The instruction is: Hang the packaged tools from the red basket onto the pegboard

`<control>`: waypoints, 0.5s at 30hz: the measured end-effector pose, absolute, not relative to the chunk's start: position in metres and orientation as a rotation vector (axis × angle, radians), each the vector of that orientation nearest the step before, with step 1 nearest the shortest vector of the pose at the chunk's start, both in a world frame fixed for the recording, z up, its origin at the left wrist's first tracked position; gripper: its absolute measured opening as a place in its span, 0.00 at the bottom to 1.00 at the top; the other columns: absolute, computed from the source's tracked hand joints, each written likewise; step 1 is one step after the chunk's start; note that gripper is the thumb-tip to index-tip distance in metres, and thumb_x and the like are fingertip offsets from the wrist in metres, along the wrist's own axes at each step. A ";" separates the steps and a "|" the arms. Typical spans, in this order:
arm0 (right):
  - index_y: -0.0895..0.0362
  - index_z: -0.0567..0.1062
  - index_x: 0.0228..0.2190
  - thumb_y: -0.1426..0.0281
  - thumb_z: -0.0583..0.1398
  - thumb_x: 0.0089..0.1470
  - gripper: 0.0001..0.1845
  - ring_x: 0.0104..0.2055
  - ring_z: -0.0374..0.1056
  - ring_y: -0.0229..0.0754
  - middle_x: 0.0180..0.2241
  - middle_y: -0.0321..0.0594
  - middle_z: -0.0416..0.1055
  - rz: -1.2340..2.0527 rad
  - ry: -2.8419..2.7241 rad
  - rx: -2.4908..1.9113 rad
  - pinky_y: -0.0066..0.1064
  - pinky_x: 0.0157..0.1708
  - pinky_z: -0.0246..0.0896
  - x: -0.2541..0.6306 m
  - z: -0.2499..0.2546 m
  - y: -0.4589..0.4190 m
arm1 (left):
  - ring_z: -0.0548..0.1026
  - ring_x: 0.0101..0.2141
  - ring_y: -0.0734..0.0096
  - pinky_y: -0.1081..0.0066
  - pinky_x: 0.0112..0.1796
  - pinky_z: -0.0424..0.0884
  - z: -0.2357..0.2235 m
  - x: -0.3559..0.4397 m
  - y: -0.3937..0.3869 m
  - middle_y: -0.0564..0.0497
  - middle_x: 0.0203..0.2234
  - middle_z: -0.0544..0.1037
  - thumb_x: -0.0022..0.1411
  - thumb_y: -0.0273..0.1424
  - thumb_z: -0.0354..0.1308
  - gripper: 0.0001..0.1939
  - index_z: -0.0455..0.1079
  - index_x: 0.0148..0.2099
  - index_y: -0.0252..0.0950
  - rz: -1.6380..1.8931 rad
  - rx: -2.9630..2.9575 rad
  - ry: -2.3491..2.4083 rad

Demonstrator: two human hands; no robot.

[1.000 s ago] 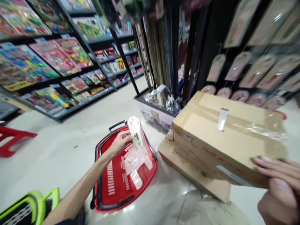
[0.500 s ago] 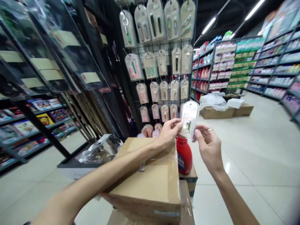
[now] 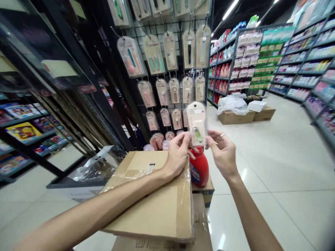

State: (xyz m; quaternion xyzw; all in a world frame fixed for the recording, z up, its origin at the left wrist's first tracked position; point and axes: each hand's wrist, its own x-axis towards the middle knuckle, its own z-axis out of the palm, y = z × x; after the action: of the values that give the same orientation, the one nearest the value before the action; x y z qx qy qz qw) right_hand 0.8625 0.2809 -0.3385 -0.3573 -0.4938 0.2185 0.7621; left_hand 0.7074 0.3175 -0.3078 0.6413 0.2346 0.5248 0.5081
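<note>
Both my hands hold up a blister pack (image 3: 197, 123) with a green-and-silver nail clipper inside, its face toward me. My left hand (image 3: 178, 151) pinches the lower left edge between thumb and fingers. On the lower right edge, my right hand (image 3: 222, 151), with a ring on one finger, grips the pack between thumb and fingers. Beneath my left forearm is a taped cardboard box (image 3: 154, 205). Just below the pack stands a red bottle (image 3: 201, 169), its top partly hidden by my left fingers and the pack.
Ahead, a black wire rack (image 3: 183, 24) carries rows of similar packs on hooks. To the left stand a dark display frame and a plastic bag (image 3: 96, 164). Cartons (image 3: 235, 116) sit on the aisle floor at right, near stocked shelves (image 3: 295, 66).
The pack and both hands have shifted left and slightly up in view, and the pack has turned a little. The view has tilted down and moved closer to the rack.
</note>
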 end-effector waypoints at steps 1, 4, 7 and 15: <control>0.55 0.79 0.48 0.62 0.68 0.61 0.16 0.36 0.74 0.39 0.41 0.40 0.79 0.439 -1.017 -0.770 0.31 0.34 0.72 0.865 -0.339 0.281 | 0.78 0.23 0.72 0.76 0.19 0.73 -0.309 0.708 0.317 0.47 0.33 0.82 0.70 0.48 0.60 0.22 0.75 0.49 0.33 1.226 1.554 0.554; 0.55 0.79 0.48 0.62 0.70 0.60 0.17 0.30 0.69 0.35 0.38 0.39 0.78 0.340 -0.854 -0.728 0.29 0.29 0.68 0.877 -0.338 0.282 | 0.77 0.22 0.74 0.77 0.18 0.70 -0.310 0.708 0.315 0.43 0.36 0.83 0.71 0.47 0.59 0.21 0.75 0.47 0.32 1.123 1.578 0.528; 0.56 0.79 0.47 0.62 0.70 0.58 0.17 0.30 0.69 0.35 0.38 0.39 0.77 0.269 -0.758 -0.676 0.29 0.28 0.66 0.884 -0.332 0.281 | 0.74 0.20 0.77 0.76 0.20 0.69 -0.307 0.706 0.312 0.42 0.35 0.84 0.72 0.45 0.57 0.19 0.75 0.45 0.31 1.011 1.650 0.527; 0.54 0.77 0.45 0.66 0.69 0.59 0.13 0.30 0.67 0.36 0.36 0.35 0.71 0.045 -0.526 -0.558 0.28 0.26 0.62 0.893 -0.316 0.268 | 0.79 0.28 0.68 0.70 0.32 0.73 -0.300 0.700 0.290 0.47 0.29 0.85 0.62 0.34 0.64 0.08 0.82 0.35 0.36 0.344 2.560 0.142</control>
State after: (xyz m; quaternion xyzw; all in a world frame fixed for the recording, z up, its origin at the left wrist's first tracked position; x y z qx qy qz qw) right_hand 0.8928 0.2681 -0.3164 -0.2723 -0.2564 0.0217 0.9272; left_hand 0.6996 0.2904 -0.2998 0.9517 0.0529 0.1280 0.2740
